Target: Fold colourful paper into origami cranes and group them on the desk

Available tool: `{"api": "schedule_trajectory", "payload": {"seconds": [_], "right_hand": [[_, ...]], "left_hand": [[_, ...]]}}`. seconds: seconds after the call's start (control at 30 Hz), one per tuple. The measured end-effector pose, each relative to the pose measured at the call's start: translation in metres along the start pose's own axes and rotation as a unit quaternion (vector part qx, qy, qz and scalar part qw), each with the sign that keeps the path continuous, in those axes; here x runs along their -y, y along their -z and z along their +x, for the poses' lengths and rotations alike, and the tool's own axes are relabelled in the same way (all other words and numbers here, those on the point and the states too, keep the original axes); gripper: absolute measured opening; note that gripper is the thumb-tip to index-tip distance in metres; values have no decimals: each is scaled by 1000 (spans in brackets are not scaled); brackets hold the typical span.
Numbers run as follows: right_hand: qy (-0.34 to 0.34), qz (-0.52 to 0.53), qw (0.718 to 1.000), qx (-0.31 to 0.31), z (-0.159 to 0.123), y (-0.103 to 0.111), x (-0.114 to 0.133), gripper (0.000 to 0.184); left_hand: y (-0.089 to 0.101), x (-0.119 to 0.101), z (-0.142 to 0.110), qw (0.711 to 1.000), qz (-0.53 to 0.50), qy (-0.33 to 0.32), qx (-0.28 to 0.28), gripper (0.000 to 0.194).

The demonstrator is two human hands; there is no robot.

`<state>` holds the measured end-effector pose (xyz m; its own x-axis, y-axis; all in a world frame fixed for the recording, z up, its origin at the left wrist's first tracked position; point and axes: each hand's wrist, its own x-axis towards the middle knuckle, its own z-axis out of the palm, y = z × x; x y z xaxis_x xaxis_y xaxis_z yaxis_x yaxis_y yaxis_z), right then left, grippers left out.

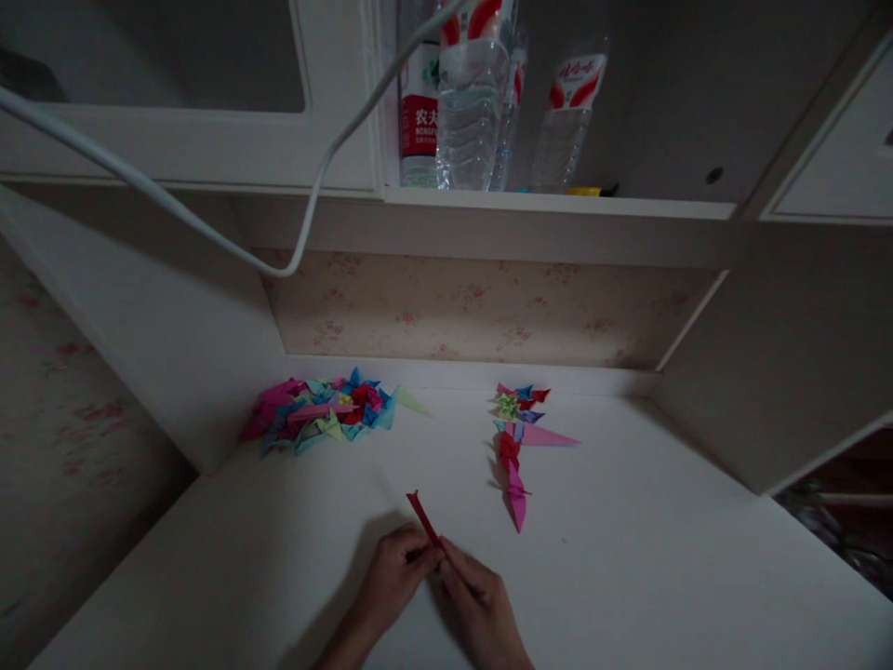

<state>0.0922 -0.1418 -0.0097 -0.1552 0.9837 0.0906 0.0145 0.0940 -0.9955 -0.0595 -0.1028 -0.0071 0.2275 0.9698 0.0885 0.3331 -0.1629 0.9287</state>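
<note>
Pinches a slim red folded paper (423, 518) in both hands, nearer the body than the paper heap (327, 411) and off to its right. Clamps the lower end between left hand (392, 572) fingertips; closes right hand (481, 597) fingertips on that same end, just beside, leaving the forked upper tip pointing up and slightly leftward, toward the heap's side. Has, on the white tabletop (642, 558), well right of the heap, a line of folded paper pieces (511, 451) in red, pink, blue, purple and green; at the heap's right edge, a pale green paper point (417, 403). Faces flowered wallpaper (453, 312) behind the heap; above and right of it, a shelf (558, 204) with clear plastic bottles (471, 116); above it, a white cable (321, 177).
</note>
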Motion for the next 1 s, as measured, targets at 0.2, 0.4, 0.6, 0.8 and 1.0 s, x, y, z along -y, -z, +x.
{"api": "schedule_trajectory", "payload": {"seconds": [0.2, 0.4, 0.6, 0.8, 1.0], "right_hand": [[28, -29, 999, -24, 1, 1, -1, 32], [24, -27, 998, -55, 1, 0, -2, 32], [-5, -25, 998, -64, 2, 1, 2, 35], [-31, -31, 996, -79, 1, 0, -7, 38], [-44, -8, 995, -92, 1, -1, -9, 44]], "left_hand": [[5, -4, -1, 999, -32, 4, 9, 35], [3, 7, -2, 997, -62, 39, 6, 46], [1, 7, -1, 997, -24, 74, -17, 51], [2, 4, -1, 995, -28, 87, -25, 49], [1, 3, -1, 995, -44, 84, -23, 49]]}}
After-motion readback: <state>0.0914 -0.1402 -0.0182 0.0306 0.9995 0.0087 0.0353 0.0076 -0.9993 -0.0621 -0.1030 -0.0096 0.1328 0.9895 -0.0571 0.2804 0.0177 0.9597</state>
